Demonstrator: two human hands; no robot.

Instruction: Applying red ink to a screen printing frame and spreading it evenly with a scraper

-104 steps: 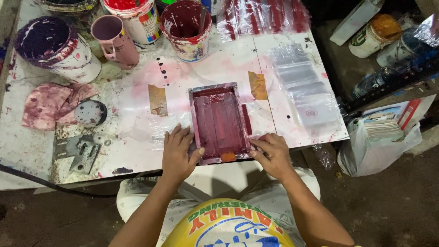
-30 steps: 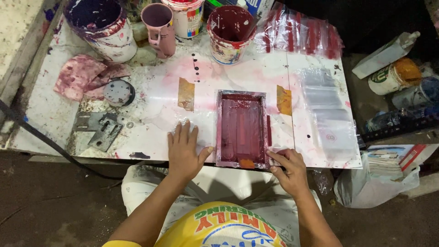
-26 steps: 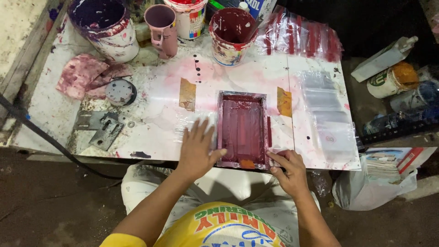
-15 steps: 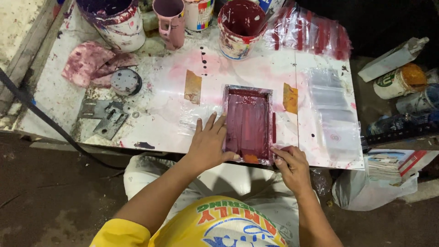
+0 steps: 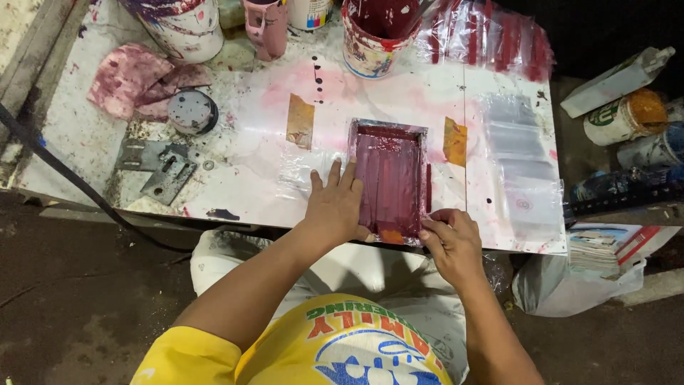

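A small rectangular printing screen, stained dark red, lies flat on the white paint-smeared table. My left hand rests flat on the table against the screen's left frame, fingers spread. My right hand grips the screen's near right corner with curled fingers. A thin clear plastic sheet lies under my left fingers, beside the screen. Two brown tape strips flank the screen, the other on its right.
At the table's far edge stand a red paint pot, a pink mug and a purple-stained tub. Stained rags, a round lid and metal brackets lie left. Clear plastic bags lie right. A black cable crosses the left edge.
My left hand has slid right, from the bare table up against the screen's left frame. My right hand has stayed on the near right corner. The camera has shifted closer.
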